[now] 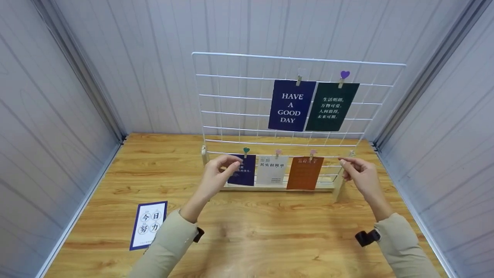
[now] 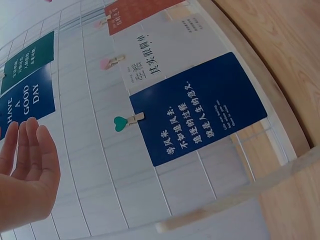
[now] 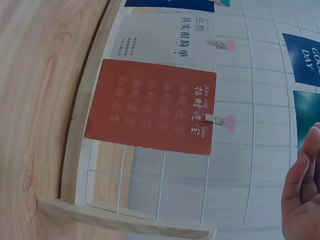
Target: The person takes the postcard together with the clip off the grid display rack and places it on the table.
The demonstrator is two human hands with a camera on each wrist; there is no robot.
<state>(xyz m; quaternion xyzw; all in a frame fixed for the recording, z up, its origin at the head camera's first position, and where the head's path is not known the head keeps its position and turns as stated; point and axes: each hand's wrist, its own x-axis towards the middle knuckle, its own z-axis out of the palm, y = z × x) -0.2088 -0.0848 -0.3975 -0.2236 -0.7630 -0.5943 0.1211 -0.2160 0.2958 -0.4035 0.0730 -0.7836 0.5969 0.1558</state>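
My left hand (image 1: pixel 216 170) hovers in front of the lower-left blue card (image 2: pixel 200 110), which hangs from a green heart clip (image 2: pixel 120 123). Its fingers are loosely bent and nothing is in them. To the right of an orange-red card (image 1: pixel 305 173), my right hand (image 1: pixel 364 178) is by the white wire grid's (image 1: pixel 247 56) right post, also holding nothing. Between those cards hangs a white card (image 1: pixel 271 170); pink heart clips hold it and the orange-red one. Higher up, a blue "HAVE A GOOD DAY" card (image 1: pixel 292 106) and a dark green card (image 1: pixel 332 108) hang side by side.
A white card with a blue border (image 1: pixel 148 224) lies on the wooden table (image 1: pixel 270 239) at left, partly behind my left sleeve. The grid stands in a wooden base (image 1: pixel 278 189). Pale panel walls (image 1: pixel 154 58) enclose the back and both sides.
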